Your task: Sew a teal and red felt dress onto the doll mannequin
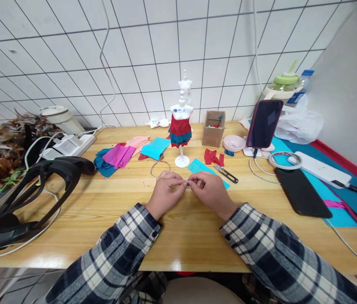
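My left hand (pixel 168 188) and my right hand (pixel 212 191) meet above the middle of the wooden table, thumbs and forefingers pinched together. Something tiny and pale sits between the fingertips, too small to name. Just beyond them stands a small white dress form (pixel 182 112) on a round base, wrapped in red and dark teal crepe paper. A light blue paper strip (pixel 202 168) lies partly behind my right hand, with black-handled thread snips (pixel 226 173) across its edge. Behind my left hand is a thin loop of cord or wire (pixel 156 171).
Crepe paper pieces (pixel 120 156) lie to the left, red scraps (pixel 212 157) to the right. A cardboard box (pixel 213 128), a pink bowl (pixel 233 143) of small bits and a propped phone (pixel 265 123) stand behind. A black headset frame (pixel 36 228) and a black phone (pixel 303 193) flank the table.
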### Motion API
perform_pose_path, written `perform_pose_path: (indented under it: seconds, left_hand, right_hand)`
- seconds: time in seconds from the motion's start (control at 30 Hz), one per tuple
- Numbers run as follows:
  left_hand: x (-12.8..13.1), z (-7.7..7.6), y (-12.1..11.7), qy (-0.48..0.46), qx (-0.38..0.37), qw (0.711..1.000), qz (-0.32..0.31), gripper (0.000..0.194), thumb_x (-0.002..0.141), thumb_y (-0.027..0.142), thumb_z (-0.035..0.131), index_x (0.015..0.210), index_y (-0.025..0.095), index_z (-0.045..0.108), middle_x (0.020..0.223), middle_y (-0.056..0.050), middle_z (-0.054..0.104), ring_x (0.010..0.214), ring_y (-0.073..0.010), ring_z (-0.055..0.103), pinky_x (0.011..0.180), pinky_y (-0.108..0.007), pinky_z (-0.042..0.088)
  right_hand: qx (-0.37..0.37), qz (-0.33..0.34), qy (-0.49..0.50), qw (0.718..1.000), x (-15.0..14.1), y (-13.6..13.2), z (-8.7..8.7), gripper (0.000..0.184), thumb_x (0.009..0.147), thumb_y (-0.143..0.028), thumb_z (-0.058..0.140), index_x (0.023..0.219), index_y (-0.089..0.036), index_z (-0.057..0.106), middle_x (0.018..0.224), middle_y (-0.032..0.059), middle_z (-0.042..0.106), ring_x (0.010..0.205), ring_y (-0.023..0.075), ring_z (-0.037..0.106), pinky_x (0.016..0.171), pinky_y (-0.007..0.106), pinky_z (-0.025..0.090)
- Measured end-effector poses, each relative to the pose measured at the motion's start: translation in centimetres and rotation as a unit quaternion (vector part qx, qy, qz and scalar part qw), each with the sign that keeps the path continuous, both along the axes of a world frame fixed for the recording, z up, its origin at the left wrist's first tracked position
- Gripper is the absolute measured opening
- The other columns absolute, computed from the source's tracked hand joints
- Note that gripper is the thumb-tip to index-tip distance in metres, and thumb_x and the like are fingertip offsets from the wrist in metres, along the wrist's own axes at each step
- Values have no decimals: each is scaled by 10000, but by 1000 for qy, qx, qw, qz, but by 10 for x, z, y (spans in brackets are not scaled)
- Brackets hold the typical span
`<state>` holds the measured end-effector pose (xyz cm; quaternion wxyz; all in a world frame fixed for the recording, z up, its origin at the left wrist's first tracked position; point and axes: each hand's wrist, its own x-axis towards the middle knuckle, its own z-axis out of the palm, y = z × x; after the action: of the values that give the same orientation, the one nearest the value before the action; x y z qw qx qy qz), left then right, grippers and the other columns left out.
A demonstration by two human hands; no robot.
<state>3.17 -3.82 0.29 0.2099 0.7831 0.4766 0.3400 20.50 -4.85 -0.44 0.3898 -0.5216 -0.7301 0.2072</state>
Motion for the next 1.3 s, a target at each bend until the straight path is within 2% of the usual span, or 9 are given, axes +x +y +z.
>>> perform_pose_path:
  seconds: [0.23,0.57,0.77,0.93,1.13,1.3]
  left_hand:
    - [-5,1,1,-26,-13,999,-24,184,846,292,607,783,199,752,820,-48,700,836,-206,577,804,-364,414]
    - [-8,-5,6,-86,-2,996,-15,186,797,282,637,661,186,719,702,-48,695,743,-197,601,741,-341,454]
    - [-8,-7,9,-85,-26,996,-15,172,771,213,591,687,175,736,747,-62,713,791,-205,628,773,-338,477]
    - [-9,-8,9,-75,-45,996,-16,199,796,217,566,712,178,742,795,-65,717,813,-202,639,769,-329,487]
    - [-5,-8,9,-34,-6,999,-14,195,800,200,577,757,197,767,773,-44,723,781,-193,626,773,-342,463]
    - [1,-11,10,-12,16,1000,7,166,784,199,606,724,225,759,742,-23,728,758,-188,618,788,-356,445]
  right_hand:
    - [-21,-2,51,998,-2,1,1,108,812,-226,634,823,-189,734,711,8,685,592,123,545,605,249,416]
    - [39,52,23,998,-3,-4,2,136,870,-225,615,891,-213,749,766,7,697,612,113,546,602,240,404]
    - [62,58,-1,996,-3,-5,-3,177,907,-267,581,956,-209,741,851,20,725,674,128,586,654,253,429]
    - [50,43,-34,997,-3,-4,-3,188,914,-278,563,962,-225,737,874,17,727,725,138,607,687,260,433]
    - [56,8,-71,996,-5,-4,-2,180,900,-304,571,927,-224,729,832,20,713,742,151,615,668,267,420]
    - [30,-19,-23,999,-6,1,-7,133,850,-258,588,856,-213,714,802,16,703,749,157,616,686,266,436]
